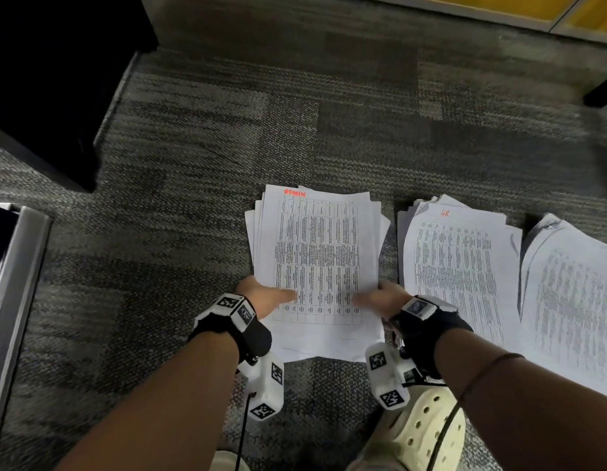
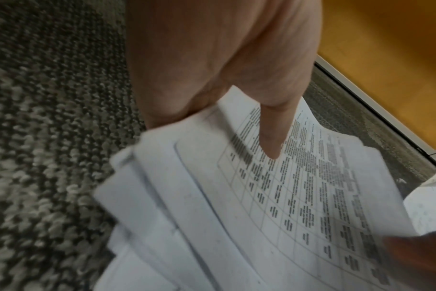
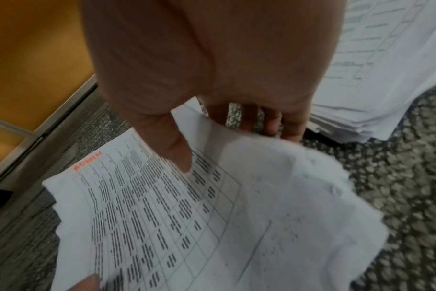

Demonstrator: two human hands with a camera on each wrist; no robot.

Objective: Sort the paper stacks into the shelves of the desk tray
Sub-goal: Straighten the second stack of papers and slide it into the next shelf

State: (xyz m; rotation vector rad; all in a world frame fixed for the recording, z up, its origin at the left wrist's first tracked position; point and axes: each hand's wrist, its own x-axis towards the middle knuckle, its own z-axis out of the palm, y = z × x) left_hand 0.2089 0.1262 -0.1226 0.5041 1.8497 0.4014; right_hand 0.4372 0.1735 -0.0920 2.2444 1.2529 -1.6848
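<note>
A loose paper stack (image 1: 317, 263) with a printed table and a red "ADMIN" mark on its top sheet lies over the carpet in the middle. My left hand (image 1: 266, 295) grips its near left edge, thumb on top (image 2: 271, 135), fingers under the sheets (image 2: 261, 206). My right hand (image 1: 380, 299) grips the near right edge, thumb on the top sheet (image 3: 177, 153) and fingers beneath. The desk tray is not in view, unless it is the grey metal edge (image 1: 13, 294) at far left.
Two more paper stacks lie on the carpet at the right: one marked in red (image 1: 462, 263), another (image 1: 574, 300) beyond it. A black cabinet (image 1: 54, 79) stands at upper left. My pale perforated shoe (image 1: 421, 433) is below the right wrist. A yellow panel (image 1: 499, 3) runs along the top.
</note>
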